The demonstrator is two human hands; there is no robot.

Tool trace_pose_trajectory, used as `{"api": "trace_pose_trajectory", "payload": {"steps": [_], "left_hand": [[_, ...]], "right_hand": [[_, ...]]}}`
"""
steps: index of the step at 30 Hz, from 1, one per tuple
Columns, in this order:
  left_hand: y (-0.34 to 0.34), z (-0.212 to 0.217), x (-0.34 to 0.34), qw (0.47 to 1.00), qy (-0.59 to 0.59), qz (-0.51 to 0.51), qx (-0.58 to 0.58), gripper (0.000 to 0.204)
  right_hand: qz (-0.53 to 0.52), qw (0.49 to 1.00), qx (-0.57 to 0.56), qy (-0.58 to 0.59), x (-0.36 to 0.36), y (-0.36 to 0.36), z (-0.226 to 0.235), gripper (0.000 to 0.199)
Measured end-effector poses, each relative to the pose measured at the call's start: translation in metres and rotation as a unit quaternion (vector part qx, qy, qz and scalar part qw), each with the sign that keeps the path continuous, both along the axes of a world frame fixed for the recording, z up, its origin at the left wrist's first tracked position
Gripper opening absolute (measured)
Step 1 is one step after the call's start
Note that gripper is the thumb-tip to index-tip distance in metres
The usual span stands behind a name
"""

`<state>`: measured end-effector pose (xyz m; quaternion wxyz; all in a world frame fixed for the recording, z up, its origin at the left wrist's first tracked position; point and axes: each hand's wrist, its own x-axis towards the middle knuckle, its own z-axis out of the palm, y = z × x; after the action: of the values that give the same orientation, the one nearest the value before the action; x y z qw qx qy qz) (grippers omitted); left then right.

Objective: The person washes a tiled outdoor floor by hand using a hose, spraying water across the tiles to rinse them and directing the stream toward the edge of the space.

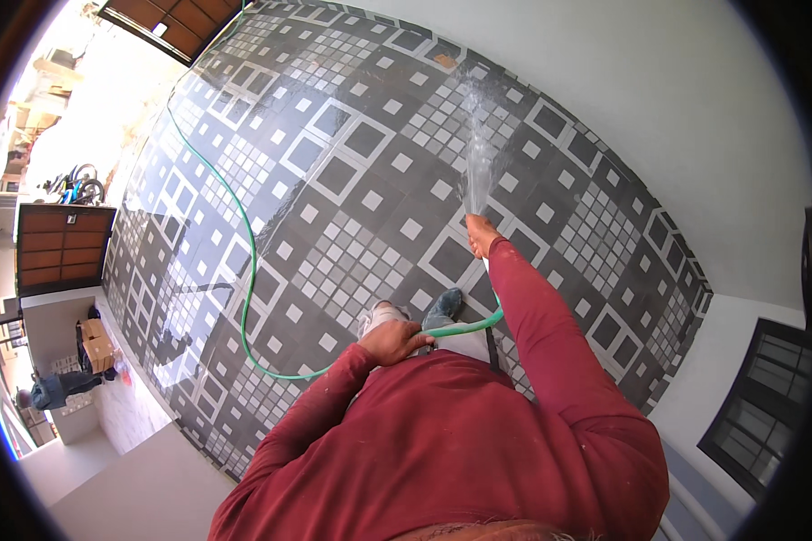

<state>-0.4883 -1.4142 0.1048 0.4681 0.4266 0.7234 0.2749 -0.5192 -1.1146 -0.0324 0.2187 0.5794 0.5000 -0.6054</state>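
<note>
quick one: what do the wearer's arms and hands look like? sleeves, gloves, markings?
Left sleeve and right sleeve: both long, dark red, plain creased cloth reaching about to the wrists, no print visible. Left hand and right hand: bare, no gloves. Rings too small to tell.

A green hose (252,257) curves over wet tiles (364,140), spraying water (477,162) from a seemingly covered end.
</note>
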Motion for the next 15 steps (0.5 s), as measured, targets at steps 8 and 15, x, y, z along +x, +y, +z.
{"api": "trace_pose_trajectory", "payload": {"steps": [8,15], "left_hand": [[0.12,0.018,-0.063,1.0,-0.003,-0.022,-0.014,0.052],[0.226,-0.008,-0.138,0.998,-0.041,0.002,0.042,0.052]], "right_hand": [[0.09,0.995,0.038,0.005,-0.069,0.093,0.038,0.02],[0.128,0.988,0.062,-0.06,-0.131,0.203,0.022,0.027]]}}
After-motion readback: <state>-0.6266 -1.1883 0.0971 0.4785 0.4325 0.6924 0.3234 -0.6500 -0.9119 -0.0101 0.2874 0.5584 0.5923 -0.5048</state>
